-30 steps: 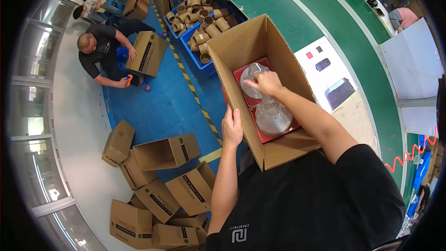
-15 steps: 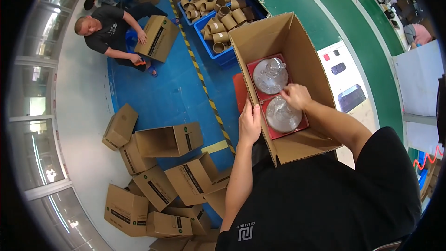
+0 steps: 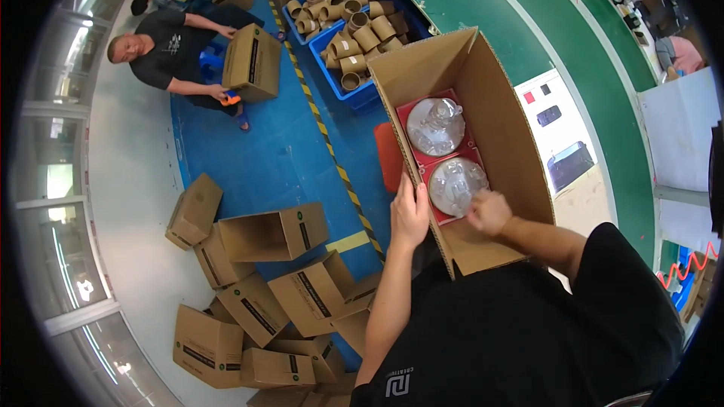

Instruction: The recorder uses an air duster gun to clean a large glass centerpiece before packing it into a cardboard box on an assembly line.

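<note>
An open cardboard box (image 3: 505, 117) stands in front of me, tilted in view. Inside it, two square red trays sit end to end. On the far one rests a round, clear-wrapped object with a bottle-like neck (image 3: 435, 126); a similar clear-wrapped object (image 3: 452, 190) is on the near one. My left hand (image 3: 409, 217) grips the box's left wall at its upper edge. My right hand (image 3: 490, 213) is down in the box, curled, at the right edge of the near object. It is slightly blurred, and anything between its fingers is hidden.
Blue crates (image 3: 360, 98) of short cardboard tubes stand beyond the box, beside a green table (image 3: 520, 15). Several cardboard boxes (image 3: 309, 290) lie piled on the blue floor at left. Past the striped floor line, a co-worker holds another box (image 3: 255, 64) and an orange-blue tool (image 3: 230, 96).
My right hand has moved from between the two round objects toward me, to the near one's right edge. My left hand keeps its hold. The co-worker's box has shifted slightly left.
</note>
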A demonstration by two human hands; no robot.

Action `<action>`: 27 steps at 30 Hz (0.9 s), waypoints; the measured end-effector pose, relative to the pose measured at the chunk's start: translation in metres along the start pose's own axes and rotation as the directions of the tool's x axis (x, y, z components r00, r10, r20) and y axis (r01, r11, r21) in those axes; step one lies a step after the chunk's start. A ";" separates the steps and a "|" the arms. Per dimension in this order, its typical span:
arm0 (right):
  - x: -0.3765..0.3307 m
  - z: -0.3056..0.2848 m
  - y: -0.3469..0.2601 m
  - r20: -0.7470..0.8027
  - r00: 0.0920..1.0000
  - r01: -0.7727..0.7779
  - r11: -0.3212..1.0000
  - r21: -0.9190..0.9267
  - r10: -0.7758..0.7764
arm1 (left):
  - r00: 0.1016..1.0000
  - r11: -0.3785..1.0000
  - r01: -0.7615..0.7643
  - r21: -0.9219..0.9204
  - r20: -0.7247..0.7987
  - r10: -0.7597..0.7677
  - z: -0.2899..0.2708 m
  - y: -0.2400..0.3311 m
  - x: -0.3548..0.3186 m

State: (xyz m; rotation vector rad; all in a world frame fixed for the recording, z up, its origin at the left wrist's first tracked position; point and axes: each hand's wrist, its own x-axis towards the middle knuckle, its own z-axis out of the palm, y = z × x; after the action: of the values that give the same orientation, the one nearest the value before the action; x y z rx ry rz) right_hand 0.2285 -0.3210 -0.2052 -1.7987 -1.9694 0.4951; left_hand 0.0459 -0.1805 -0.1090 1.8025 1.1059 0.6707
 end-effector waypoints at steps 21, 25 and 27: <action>0.102 -0.047 -0.092 0.212 0.864 -0.474 0.598 0.646 0.456 | 0.815 0.943 0.190 -0.274 0.580 0.005 -0.066 -0.074 -0.052; 0.145 -0.028 -0.130 0.015 0.925 -0.375 0.905 0.200 0.379 | 0.862 0.965 0.247 0.093 0.434 -0.263 -0.135 -0.174 -0.128; 0.173 -0.010 -0.138 -0.008 0.939 -0.342 0.939 0.029 0.343 | 0.832 0.858 0.457 0.236 0.226 -0.506 -0.161 -0.262 -0.188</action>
State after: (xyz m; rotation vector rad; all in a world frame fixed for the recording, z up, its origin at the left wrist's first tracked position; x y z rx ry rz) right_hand 0.1054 -0.1620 -0.1120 -2.1323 -1.6341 0.6125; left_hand -0.2737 -0.2287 -0.2676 1.5948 1.3817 0.0101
